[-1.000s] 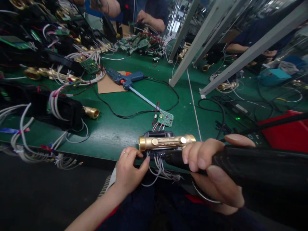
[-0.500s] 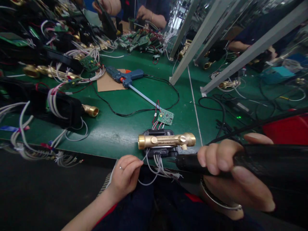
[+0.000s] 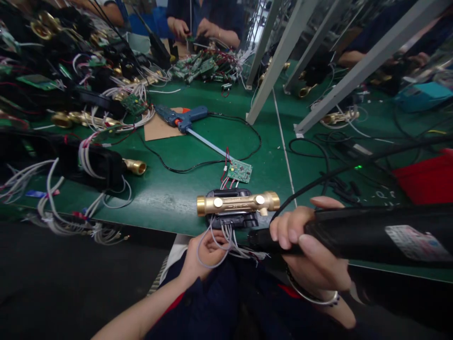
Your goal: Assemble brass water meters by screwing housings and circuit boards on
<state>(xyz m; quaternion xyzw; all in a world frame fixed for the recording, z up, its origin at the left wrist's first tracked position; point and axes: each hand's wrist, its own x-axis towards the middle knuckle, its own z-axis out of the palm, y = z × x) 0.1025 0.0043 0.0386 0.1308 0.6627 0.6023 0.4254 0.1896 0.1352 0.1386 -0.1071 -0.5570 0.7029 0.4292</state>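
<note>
A brass pipe fitting [image 3: 239, 203] with threaded ends lies across a black plastic housing [image 3: 231, 220] at the bench's front edge. Grey cables [image 3: 230, 238] hang from the housing toward me. Just below it, my left hand [image 3: 205, 250] has its fingers curled beside these cables, one cable loop crossing in front of it; what the fingers grip is hidden. My right hand [image 3: 307, 245] is wrapped round a black electric screwdriver [image 3: 371, 231], its nose pointing left near the cables. A green circuit board [image 3: 240, 171] lies behind the housing, joined by thin wires.
A blue glue gun [image 3: 187, 118] with a long glue stick rests on cardboard [image 3: 159, 130]. Housings with cables and brass fittings crowd the left. Grey metal posts [image 3: 283, 61] stand at right, near a red bin [image 3: 424, 174]. Across the bench, a co-worker's hands [image 3: 207, 28] handle parts.
My left hand has moved right and in toward the cables, under a cable loop. My right hand and the screwdriver have shifted slightly left. The view has shifted slightly.
</note>
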